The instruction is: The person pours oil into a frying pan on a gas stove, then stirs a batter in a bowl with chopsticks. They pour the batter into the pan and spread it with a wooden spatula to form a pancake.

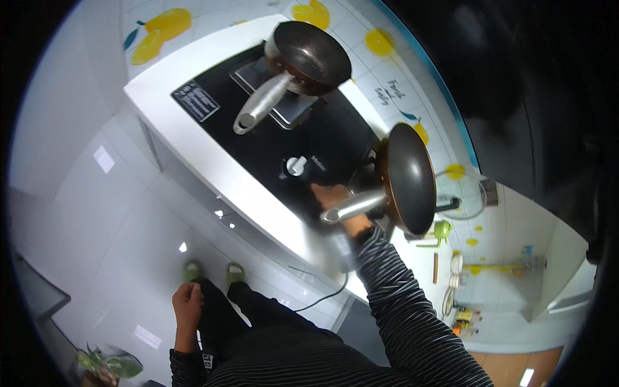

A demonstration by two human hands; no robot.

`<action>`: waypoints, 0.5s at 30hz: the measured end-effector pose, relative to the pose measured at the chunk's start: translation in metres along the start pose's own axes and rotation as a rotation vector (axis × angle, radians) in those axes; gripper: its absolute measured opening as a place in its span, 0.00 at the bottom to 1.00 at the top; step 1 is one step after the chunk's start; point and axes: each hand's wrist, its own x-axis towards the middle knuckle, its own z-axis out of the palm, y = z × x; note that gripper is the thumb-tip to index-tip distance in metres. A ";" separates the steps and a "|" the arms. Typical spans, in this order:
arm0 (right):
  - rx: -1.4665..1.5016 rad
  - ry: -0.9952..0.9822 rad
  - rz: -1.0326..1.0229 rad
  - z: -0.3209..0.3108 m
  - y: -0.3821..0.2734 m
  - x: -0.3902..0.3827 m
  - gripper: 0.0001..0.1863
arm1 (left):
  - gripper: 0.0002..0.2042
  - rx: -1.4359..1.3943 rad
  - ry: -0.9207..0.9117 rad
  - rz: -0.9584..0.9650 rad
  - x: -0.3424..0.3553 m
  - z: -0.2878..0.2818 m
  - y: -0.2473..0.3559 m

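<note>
My right hand [330, 195] reaches over the front of the black glass gas stove [258, 158]. The handle of the right frying pan [411, 177] passes above my wrist and partly covers the hand. What the fingers touch is hidden, and they are slightly blurred. A silver control knob [295, 166] sits just beyond them to the left. On the rear left burner [300, 115] stands a second dark pan [313, 55], its metal handle pointing toward the front left. My left hand [187, 301] hangs low beside my leg, fingers curled, with nothing visible in it.
A glass lid [471, 193] leans against the lemon-patterned wall on the right. Near it on the white counter are a green utensil [441, 232], bowls and bottles [463, 319]. A black cable [325, 298] hangs off the counter's front. A leafy plant [106, 364] stands at lower left.
</note>
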 end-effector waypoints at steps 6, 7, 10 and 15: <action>0.050 0.090 -0.145 0.010 -0.001 -0.005 0.21 | 0.08 0.045 -0.178 -0.027 0.041 -0.006 0.004; 0.256 0.032 0.107 0.007 -0.006 -0.008 0.24 | 0.08 0.065 -0.188 -0.019 0.048 -0.012 0.002; 0.237 0.113 0.267 0.007 -0.028 -0.016 0.29 | 0.08 0.091 -0.201 -0.075 0.062 -0.032 -0.007; 0.123 0.056 0.228 -0.003 -0.037 -0.020 0.29 | 0.06 0.065 -0.196 -0.171 0.087 -0.066 -0.026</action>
